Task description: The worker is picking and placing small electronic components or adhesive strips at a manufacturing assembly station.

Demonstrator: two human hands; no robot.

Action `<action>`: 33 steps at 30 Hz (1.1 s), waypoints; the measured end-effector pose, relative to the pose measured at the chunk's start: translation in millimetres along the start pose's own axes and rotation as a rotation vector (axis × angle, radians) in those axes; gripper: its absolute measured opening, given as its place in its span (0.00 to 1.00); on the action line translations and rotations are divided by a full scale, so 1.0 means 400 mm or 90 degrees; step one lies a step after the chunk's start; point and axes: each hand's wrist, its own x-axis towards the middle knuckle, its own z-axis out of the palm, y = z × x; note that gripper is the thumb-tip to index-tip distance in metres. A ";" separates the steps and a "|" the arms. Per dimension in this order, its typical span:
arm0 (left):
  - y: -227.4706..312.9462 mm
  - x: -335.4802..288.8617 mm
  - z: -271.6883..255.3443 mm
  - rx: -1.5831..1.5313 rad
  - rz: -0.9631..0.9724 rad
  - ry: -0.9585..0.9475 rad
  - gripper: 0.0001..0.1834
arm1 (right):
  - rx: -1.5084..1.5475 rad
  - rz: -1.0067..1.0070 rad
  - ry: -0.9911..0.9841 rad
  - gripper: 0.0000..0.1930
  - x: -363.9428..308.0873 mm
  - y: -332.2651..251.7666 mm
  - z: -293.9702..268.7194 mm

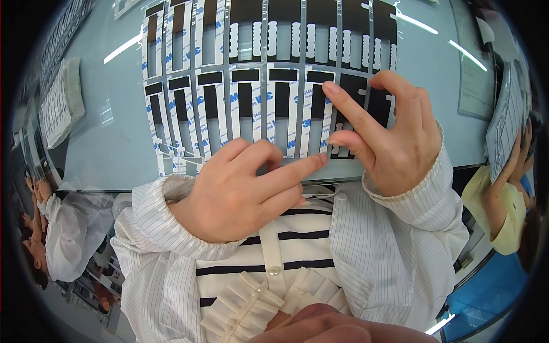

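Observation:
Rows of flat black die-cut pieces (357, 26) lie on the table in front of me. Many carry white frame-shaped adhesive liners (246, 74) with blue print. At the near row, my right hand (406, 143) rests its index fingertip on the top corner of one liner frame (306, 120), thumb spread apart lower down. My left hand (237, 191) stretches its index finger to that frame's lower right corner, its other fingers bent. Bare black pieces (353, 86) sit partly under my right hand. Thin white frame strips (182, 160) lie loose at the near left corner.
The pale, glossy tabletop (114, 126) reflects ceiling lights. A stack of white sheets (62, 103) lies at the left, and another stack (506, 134) at the right beside a person's hands. A person in white (74, 234) is at the far left, a yellow sleeve (489, 208) at the right.

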 end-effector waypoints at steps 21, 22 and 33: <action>0.003 0.009 0.008 -0.035 -0.016 -0.001 0.10 | -0.022 -0.065 0.021 0.27 0.032 0.003 0.017; 0.004 0.010 0.008 -0.033 -0.016 0.000 0.10 | -0.021 -0.089 0.007 0.27 0.033 0.001 0.016; -0.001 -0.010 0.005 -0.017 0.005 0.017 0.13 | 0.216 -0.161 -0.004 0.21 -0.003 -0.009 -0.007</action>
